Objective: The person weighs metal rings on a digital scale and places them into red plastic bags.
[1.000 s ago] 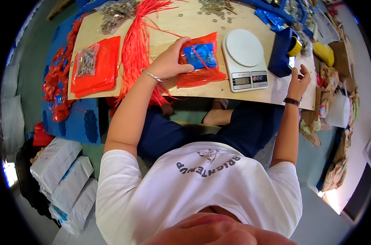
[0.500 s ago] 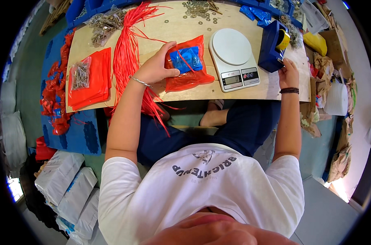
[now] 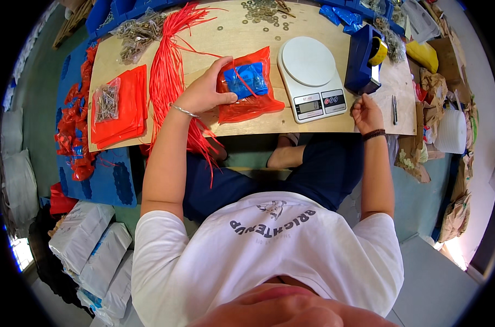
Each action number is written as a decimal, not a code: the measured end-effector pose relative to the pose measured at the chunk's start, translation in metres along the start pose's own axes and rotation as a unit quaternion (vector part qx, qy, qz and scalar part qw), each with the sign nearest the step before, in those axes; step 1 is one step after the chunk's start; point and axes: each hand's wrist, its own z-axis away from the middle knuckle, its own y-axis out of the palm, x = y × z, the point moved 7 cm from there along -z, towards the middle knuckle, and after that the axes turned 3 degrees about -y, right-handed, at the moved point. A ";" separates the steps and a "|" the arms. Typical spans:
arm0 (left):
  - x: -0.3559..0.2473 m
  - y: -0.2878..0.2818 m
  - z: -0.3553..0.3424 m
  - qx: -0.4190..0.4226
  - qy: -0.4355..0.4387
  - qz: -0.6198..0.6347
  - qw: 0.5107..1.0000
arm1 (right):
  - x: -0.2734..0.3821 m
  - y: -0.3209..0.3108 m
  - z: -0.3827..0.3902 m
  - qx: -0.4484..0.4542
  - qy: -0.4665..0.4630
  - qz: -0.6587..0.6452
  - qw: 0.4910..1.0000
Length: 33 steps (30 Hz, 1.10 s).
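My left hand (image 3: 214,90) grips the left side of a red plastic bag (image 3: 269,103), thumb on top. Through its film shows a blue packet (image 3: 246,80), and a red strand lies slanting across it. My right hand (image 3: 369,115) is closed at the table's front edge, just below a blue tape dispenser (image 3: 359,65) with a yellow roll of tape (image 3: 378,52). Its fingertips are pinched together; anything between them is too small to make out. Between the bag and the dispenser stands a white kitchen scale (image 3: 308,62).
A bundle of red plastic strands (image 3: 171,71) lies left of the bag. Further left, a bag of screws (image 3: 107,101) rests on stacked red bags (image 3: 133,109). Loose washers (image 3: 264,13) are scattered at the back. A pen (image 3: 395,110) lies at the right.
My right hand has drawn back from the tape dispenser, leftward and nearer to me, and its fingers have curled in. The pen now shows. My left hand stays on the red bag.
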 end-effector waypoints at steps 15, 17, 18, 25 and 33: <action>-0.004 -0.002 0.000 -0.003 0.008 -0.006 1.000 | -0.001 0.031 0.009 0.216 0.092 0.204 0.950; -0.005 -0.001 0.001 0.018 -0.029 0.003 0.999 | 0.001 0.036 0.015 0.259 0.078 0.198 0.942; -0.004 -0.002 0.002 0.016 -0.032 0.001 0.999 | 0.006 0.037 0.021 0.274 0.073 0.130 0.950; -0.046 -0.025 0.006 -0.168 0.094 -0.062 0.979 | -0.013 0.086 0.045 0.338 0.040 -0.037 0.939; -0.083 0.026 0.001 -0.111 0.184 -0.047 0.975 | -0.051 0.206 0.068 0.233 -0.127 0.326 0.907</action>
